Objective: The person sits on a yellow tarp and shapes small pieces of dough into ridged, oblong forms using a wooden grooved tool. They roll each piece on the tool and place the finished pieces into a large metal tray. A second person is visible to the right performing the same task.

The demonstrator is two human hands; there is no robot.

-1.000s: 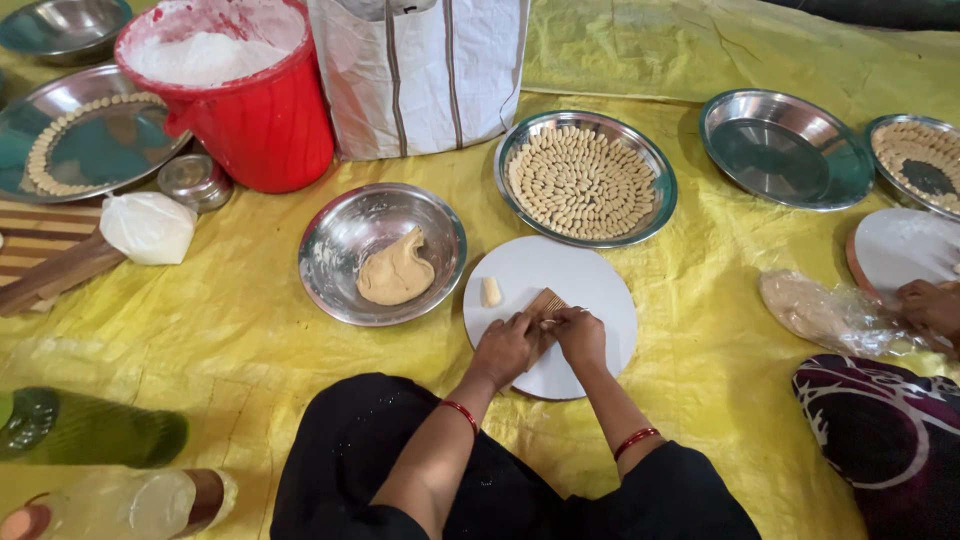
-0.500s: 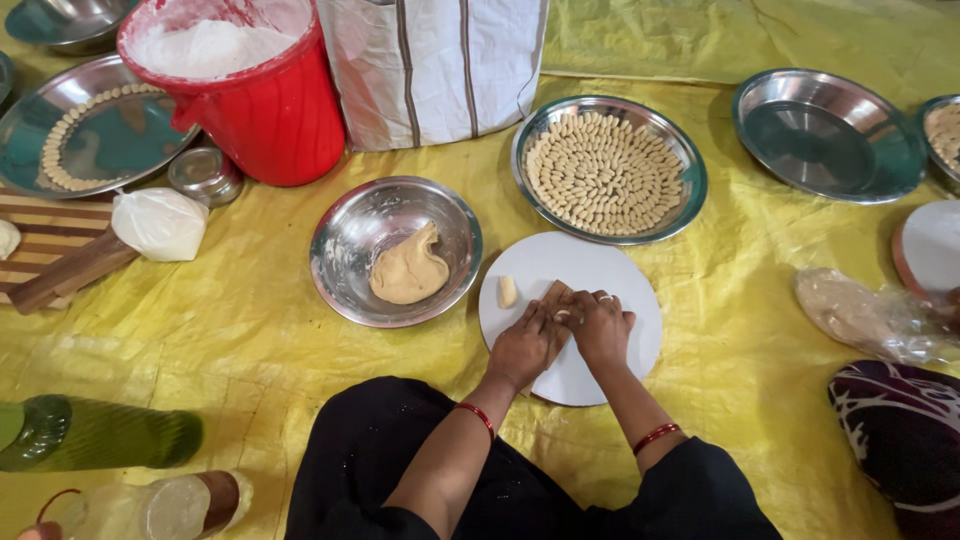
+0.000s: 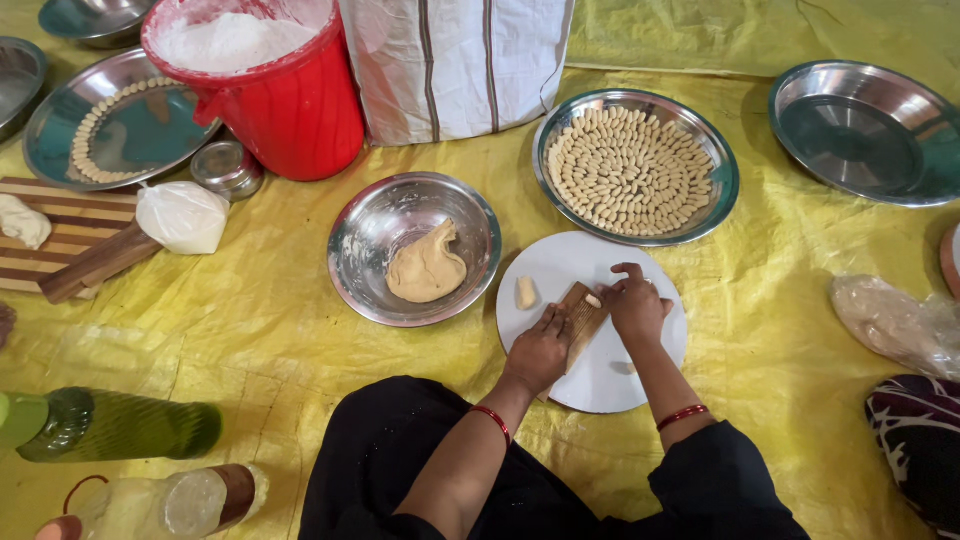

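One yellow plastic sheet [image 3: 250,330], crinkled and glossy, covers the whole floor. Far centre stands a white woven sack [image 3: 455,65] with dark stripes, and left of it a red bucket [image 3: 270,95] lined with plastic and filled with white flour. Four or so steel trays ring the far edge; the tray [image 3: 720,175] just beyond the hands is packed with rows of small ridged dough shells, and an empty one [image 3: 865,130] sits at far right. A round steel bowl [image 3: 355,250], shiny and floured, holds a soft tan lump of dough [image 3: 427,268].

Near centre lies a flat white round board [image 3: 600,385]. On it a small ridged wooden paddle [image 3: 580,318] slants, its long axis running from near-left to far-right. The left hand [image 3: 538,352] grips the paddle's near end with fingers curled round it. The right hand [image 3: 635,305] rests partly closed at the far end, its fingertips pressing a tiny dough piece [image 3: 594,300] against the ridges; so the right hand is the nearer to it. A second pale dough nub [image 3: 526,292] lies loose on the board, just left of the paddle and clear of both hands.
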